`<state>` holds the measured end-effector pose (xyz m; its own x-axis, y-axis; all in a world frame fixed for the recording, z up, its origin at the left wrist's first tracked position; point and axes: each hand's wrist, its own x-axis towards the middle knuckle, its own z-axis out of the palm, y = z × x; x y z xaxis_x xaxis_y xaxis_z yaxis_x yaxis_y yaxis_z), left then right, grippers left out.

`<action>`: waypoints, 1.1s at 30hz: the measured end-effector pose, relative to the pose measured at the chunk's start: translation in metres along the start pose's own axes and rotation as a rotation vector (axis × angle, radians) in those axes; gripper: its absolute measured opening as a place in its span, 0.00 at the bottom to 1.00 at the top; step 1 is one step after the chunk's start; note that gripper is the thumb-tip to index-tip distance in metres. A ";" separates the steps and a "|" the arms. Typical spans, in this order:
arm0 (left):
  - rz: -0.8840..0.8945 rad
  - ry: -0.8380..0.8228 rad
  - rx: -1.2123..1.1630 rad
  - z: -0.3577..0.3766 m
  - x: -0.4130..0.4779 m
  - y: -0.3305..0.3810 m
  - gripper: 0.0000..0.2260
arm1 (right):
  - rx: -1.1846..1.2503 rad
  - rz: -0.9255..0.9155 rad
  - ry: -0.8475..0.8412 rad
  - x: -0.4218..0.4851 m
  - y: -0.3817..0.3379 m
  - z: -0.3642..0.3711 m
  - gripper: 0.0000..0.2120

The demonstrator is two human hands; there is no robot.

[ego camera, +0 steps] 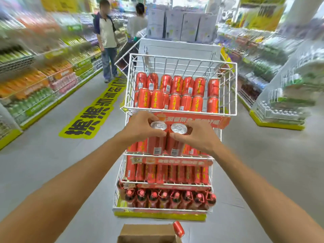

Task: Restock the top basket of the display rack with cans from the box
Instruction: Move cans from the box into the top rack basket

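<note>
Supermarket aisle (52,163), blurred sideways: just below the top basket (180,110), left grip (140,130) clasps the left can (156,145), right grip (200,137) the right can (175,146); both upright, seemingly touching.

the white wire top basket (180,109) is open above, so the way in is over its front rim. two rows of red drink cans (175,102) take up most of its width. above them there is free room up to the back wall, and a narrow gap sets the rightmost column apart. wire side walls close both flanks. the left hand (140,128) grips one silver-topped red can (157,144) and the right hand (199,137) grips a second silver-topped red can (175,146), both just below that rim, in front of an orange sign strip (201,120). open grey floor (254,163) lies on either side.
</note>
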<state>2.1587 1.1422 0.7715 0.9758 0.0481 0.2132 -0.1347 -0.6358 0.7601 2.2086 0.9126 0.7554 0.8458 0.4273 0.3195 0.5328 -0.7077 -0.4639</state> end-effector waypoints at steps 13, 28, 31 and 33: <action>-0.036 0.164 -0.038 -0.002 0.213 0.041 0.28 | 0.024 -0.055 0.012 0.199 0.081 -0.065 0.36; -0.285 0.147 0.230 0.050 0.289 -0.032 0.24 | 0.014 0.067 -0.172 0.279 0.154 0.011 0.37; -0.280 0.133 0.362 0.053 0.298 -0.031 0.29 | -0.003 0.086 -0.163 0.285 0.160 0.016 0.37; -0.247 0.098 0.417 0.055 0.302 -0.028 0.31 | -0.018 0.092 -0.176 0.288 0.163 0.019 0.37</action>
<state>2.4667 1.1328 0.7808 0.9466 0.2953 0.1297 0.1981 -0.8496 0.4888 2.5398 0.9315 0.7564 0.8833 0.4514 0.1263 0.4542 -0.7576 -0.4688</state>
